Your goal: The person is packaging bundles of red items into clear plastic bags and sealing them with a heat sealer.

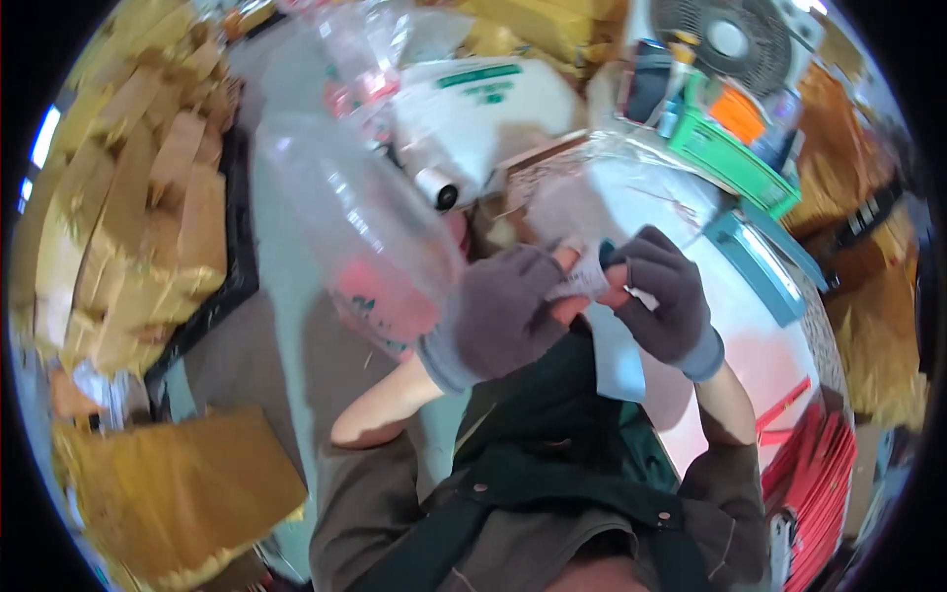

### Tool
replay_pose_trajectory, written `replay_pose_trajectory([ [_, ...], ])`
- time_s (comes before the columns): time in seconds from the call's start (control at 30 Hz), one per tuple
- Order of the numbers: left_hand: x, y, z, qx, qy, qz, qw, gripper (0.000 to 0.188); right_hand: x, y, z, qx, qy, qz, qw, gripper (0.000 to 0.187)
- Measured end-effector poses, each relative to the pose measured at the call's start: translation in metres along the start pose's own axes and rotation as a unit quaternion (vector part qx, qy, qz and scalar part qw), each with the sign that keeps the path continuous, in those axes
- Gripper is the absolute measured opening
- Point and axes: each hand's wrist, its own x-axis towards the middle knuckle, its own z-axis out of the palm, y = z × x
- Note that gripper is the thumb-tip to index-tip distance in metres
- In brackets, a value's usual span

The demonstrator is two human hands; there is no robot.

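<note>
In the middle of the view, my left hand and my right hand meet in grey gloves with bare fingertips. Both are closed on a small white printed paper label, the left hand with thumb and fingers on one side, the right hand pinching its other edge. Below the fingers hangs a pale blue-white strip; whether it is joined to the label I cannot tell. Left of my left hand lies a big clear plastic bag with something pink in its lower end.
Wrapped tan bundles are stacked at the left, above a brown parcel. On the white table are a green basket of supplies and a blue-grey case. A fan stands behind; red folded bags lie right.
</note>
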Motion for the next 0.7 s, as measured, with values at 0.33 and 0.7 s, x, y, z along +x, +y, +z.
replay_pose_trajectory([
  [0.33,-0.124,-0.01,-0.061,-0.222,-0.047,-0.244,0.943,0.009,0.0,-0.018,0.083,0.169,-0.256,-0.009,0.952,0.012],
  [0.7,-0.358,-0.267,-0.022,0.224,0.171,-0.747,0.602,0.029,-0.052,0.017,0.082,0.373,-0.101,0.318,0.866,0.03],
])
